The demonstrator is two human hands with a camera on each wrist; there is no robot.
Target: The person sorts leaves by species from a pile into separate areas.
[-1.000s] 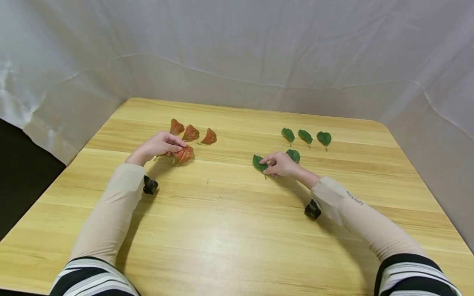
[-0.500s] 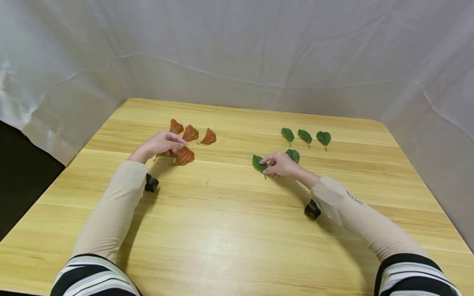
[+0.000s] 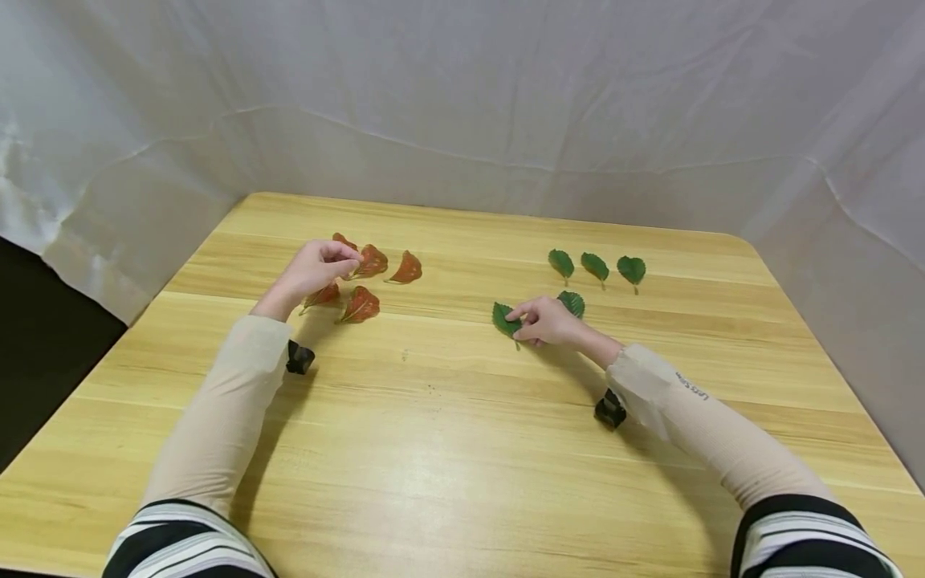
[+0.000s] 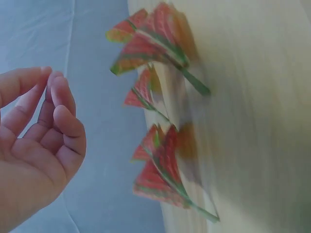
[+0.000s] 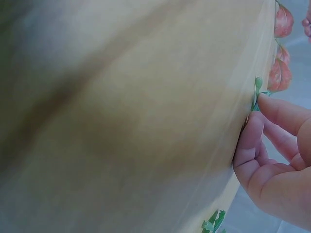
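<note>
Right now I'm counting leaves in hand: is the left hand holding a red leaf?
No: the left hand is empty in its wrist view, fingers loosely curled, apart from the red leaves on the table.
</note>
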